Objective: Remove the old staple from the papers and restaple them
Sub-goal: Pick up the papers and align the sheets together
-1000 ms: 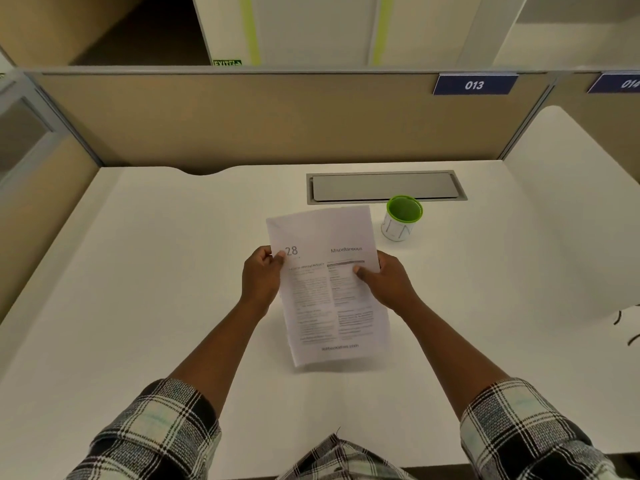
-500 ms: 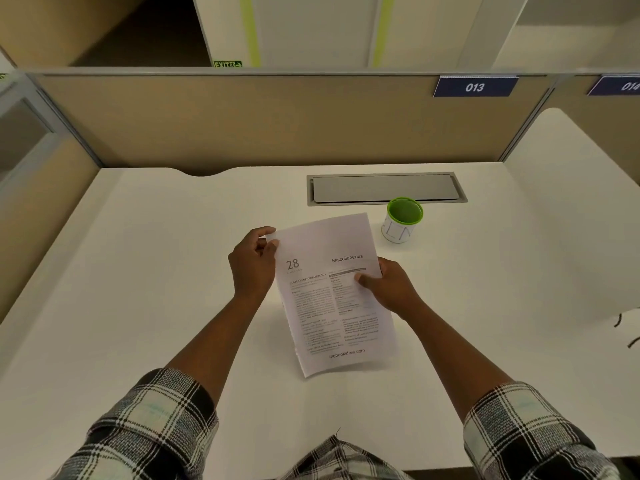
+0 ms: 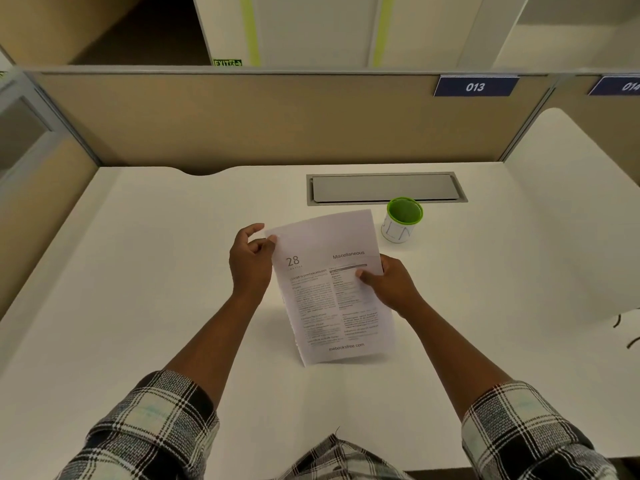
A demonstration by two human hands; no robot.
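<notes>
A stapled set of printed papers [image 3: 329, 289], headed "28" and "Miscellaneous", is held tilted above the white desk [image 3: 138, 289] in the middle of the view. My left hand [image 3: 251, 263] pinches the top left corner of the papers with thumb and fingertips. My right hand [image 3: 389, 284] grips the right edge, thumb on the printed face. The staple itself is too small to make out. No stapler shows in view.
A white cup with a green rim [image 3: 402, 220] stands just beyond the papers' top right corner. Behind it a grey cable flap [image 3: 386, 188] lies flush in the desk. A tan partition [image 3: 259, 119] closes the back. Dark cables [image 3: 627, 330] hang at the right edge.
My left hand has slid up the left edge to the papers' top left corner. The papers have dropped a little towards me. My right hand has kept its grip.
</notes>
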